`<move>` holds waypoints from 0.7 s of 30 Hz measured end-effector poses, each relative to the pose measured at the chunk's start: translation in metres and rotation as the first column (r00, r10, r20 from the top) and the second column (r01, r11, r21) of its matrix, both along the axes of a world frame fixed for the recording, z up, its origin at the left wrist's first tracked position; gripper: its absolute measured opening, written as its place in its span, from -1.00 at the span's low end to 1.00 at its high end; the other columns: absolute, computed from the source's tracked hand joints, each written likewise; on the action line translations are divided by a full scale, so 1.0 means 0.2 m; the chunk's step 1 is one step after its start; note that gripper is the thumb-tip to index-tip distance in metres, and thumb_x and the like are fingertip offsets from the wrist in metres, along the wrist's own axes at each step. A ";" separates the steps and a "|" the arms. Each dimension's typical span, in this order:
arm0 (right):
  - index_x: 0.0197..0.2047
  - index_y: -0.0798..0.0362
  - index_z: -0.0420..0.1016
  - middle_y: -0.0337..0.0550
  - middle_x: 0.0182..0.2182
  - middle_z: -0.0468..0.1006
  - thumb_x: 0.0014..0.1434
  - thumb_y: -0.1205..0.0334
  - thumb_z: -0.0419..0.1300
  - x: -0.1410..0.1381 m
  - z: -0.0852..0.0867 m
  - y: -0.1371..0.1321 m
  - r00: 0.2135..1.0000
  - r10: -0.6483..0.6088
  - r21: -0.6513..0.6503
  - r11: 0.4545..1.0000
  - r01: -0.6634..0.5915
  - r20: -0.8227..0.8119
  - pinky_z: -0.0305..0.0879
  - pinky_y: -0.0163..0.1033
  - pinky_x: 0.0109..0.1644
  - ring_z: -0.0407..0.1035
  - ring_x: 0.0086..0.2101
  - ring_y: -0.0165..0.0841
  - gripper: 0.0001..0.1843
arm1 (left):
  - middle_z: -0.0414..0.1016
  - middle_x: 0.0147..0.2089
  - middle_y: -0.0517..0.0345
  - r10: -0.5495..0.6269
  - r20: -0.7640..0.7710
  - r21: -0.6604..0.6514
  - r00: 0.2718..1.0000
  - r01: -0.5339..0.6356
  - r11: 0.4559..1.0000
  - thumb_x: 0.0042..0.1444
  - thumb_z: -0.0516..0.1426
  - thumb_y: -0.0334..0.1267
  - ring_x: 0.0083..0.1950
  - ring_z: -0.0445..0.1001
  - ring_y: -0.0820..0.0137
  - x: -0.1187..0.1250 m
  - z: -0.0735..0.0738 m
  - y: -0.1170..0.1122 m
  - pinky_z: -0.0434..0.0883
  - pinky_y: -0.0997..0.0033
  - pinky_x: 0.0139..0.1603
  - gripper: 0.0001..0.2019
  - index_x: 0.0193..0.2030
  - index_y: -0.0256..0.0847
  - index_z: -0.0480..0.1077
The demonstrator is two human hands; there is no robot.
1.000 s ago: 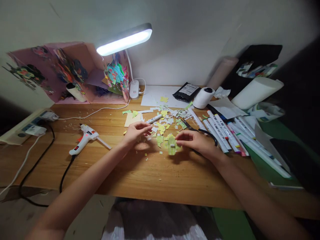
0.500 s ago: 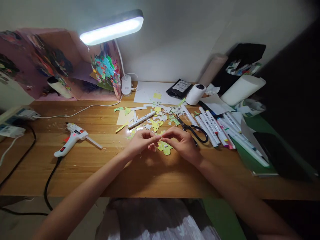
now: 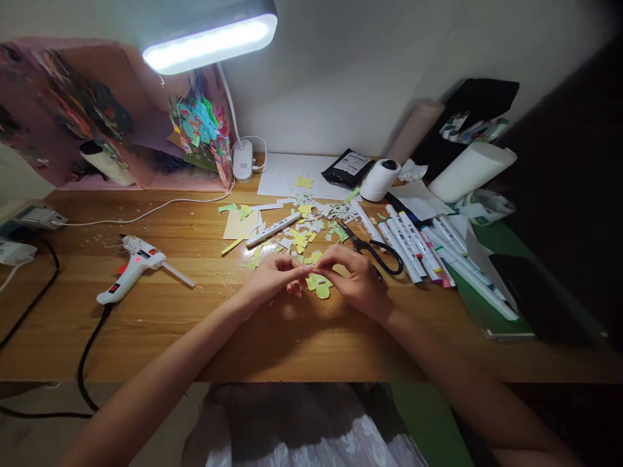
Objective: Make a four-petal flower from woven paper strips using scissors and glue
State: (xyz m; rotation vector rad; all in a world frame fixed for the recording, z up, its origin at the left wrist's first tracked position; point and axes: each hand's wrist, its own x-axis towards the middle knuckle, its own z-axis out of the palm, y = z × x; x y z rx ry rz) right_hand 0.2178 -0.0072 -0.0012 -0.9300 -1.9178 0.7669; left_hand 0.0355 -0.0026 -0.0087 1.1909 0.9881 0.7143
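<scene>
My left hand [image 3: 277, 277] and my right hand [image 3: 356, 277] meet fingertip to fingertip over the middle of the desk. Both are closed in a pinch; whatever lies between the fingertips is too small to make out. Just below and behind the fingers lies a yellow-green paper cutout [image 3: 321, 290], partly covered by my right hand. Black-handled scissors [image 3: 370, 250] rest beside my right hand, blades pointing up and to the left. Beyond both hands, yellow, green and white paper scraps [image 3: 302, 240] are strewn about, with a white marker [image 3: 273, 230] among them.
A white hot glue gun [image 3: 131, 269] with its cord lies at left. Several markers [image 3: 413, 243] are bunched at right, near a paper roll [image 3: 474, 172]. A lit lamp [image 3: 214, 42] hangs above, next to a pink decorated box [image 3: 221, 130]. A white camera-like device [image 3: 379, 181] stands at the back.
The view has shifted slightly, so the desk's contents sit a little further left and up. Both hands keep their pinch with fingertips together; the fingers have moved only slightly.
</scene>
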 end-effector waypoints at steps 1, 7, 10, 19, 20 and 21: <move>-0.39 0.02 0.45 -0.22 -0.45 0.46 0.14 0.36 0.22 0.00 0.00 0.00 1.000 0.014 0.002 1.000 -0.014 0.001 0.27 -0.22 -0.27 0.36 -0.39 -0.35 -0.91 | 0.43 -0.58 0.22 -0.003 0.001 -0.003 1.000 0.003 1.000 -0.05 0.24 0.01 -0.61 0.37 0.58 0.00 0.00 0.00 0.27 0.60 -0.55 -0.64 -0.53 -0.31 0.39; -0.41 0.01 0.45 -0.23 -0.45 0.47 0.13 0.33 0.21 0.02 -0.01 0.04 0.999 -0.019 -0.072 0.997 0.017 -0.034 0.29 -0.21 -0.25 0.37 -0.38 -0.34 -0.91 | 0.42 -0.62 0.22 0.015 0.021 -0.034 1.000 -0.014 0.999 -0.07 0.27 -0.06 -0.62 0.36 0.60 -0.02 0.02 0.00 0.24 0.62 -0.58 -0.67 -0.56 -0.32 0.40; -0.41 0.02 0.47 -0.23 -0.45 0.49 0.10 0.27 0.25 0.04 -0.04 0.06 0.991 -0.102 -0.156 0.984 0.087 -0.088 0.32 -0.20 -0.25 0.39 -0.38 -0.33 -0.93 | 0.51 -0.52 0.15 0.048 0.055 -0.072 0.997 -0.044 0.996 -0.04 0.25 -0.06 -0.53 0.45 0.54 -0.02 0.01 -0.01 0.34 0.60 -0.48 -0.70 -0.48 -0.32 0.44; -0.41 0.02 0.53 -0.18 -0.45 0.54 0.07 0.30 0.28 0.03 -0.05 0.06 0.997 -0.082 -0.067 0.994 0.082 -0.005 0.33 -0.21 -0.28 0.41 -0.39 -0.33 -0.97 | 0.60 -0.21 -0.10 0.183 0.310 -0.241 0.933 -0.109 0.964 0.11 0.15 -0.08 -0.19 0.58 0.32 -0.04 0.00 0.00 0.48 0.43 -0.17 -0.68 -0.17 -0.34 0.44; -0.40 0.02 0.53 -0.18 -0.45 0.54 0.08 0.30 0.28 0.03 -0.05 0.05 0.997 -0.077 -0.035 0.996 0.077 0.008 0.33 -0.20 -0.28 0.41 -0.40 -0.33 -0.97 | 0.60 -0.19 -0.11 0.194 0.323 -0.259 0.926 -0.110 0.959 0.12 0.14 -0.09 -0.18 0.58 0.31 -0.04 0.01 0.00 0.48 0.42 -0.15 -0.68 -0.17 -0.35 0.44; -0.39 0.02 0.53 -0.17 -0.45 0.54 0.09 0.31 0.27 0.02 -0.04 0.05 0.997 -0.072 -0.003 0.997 0.072 0.021 0.33 -0.20 -0.28 0.41 -0.39 -0.32 -0.97 | 0.59 -0.18 -0.12 0.208 0.331 -0.285 0.920 -0.112 0.952 0.14 0.13 -0.10 -0.17 0.58 0.29 -0.04 0.02 0.00 0.48 0.40 -0.14 -0.69 -0.15 -0.35 0.43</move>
